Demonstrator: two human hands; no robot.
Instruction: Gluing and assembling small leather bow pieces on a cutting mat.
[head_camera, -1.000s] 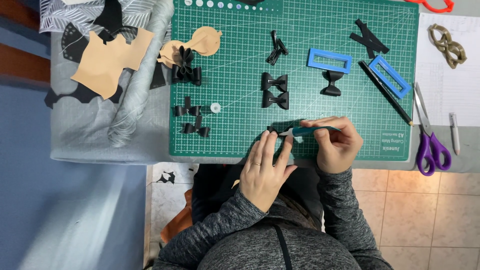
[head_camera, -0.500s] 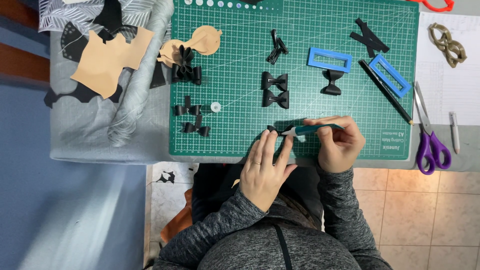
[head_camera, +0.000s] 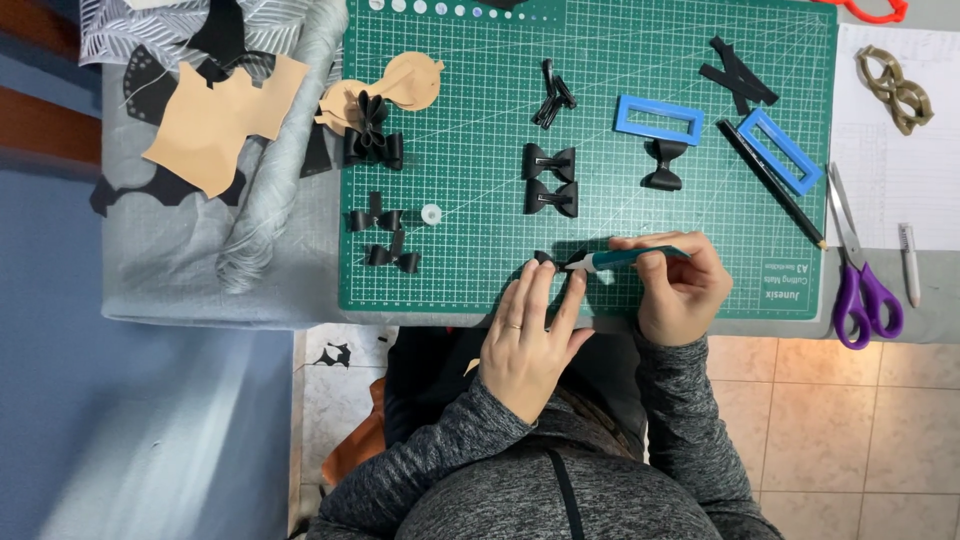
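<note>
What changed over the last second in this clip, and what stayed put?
Very little. The right hand still holds the teal tool with its tip at the small black piece, which the left hand still pins to the green cutting mat. The bows, blue frames and purple scissors lie unmoved.

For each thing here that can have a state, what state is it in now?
Right hand: gripping the teal tool.
Left hand: fingers pressing a small black piece on the green mat.
Purple scissors: closed, lying flat.
Two black bows: finished, set one above the other.
</note>
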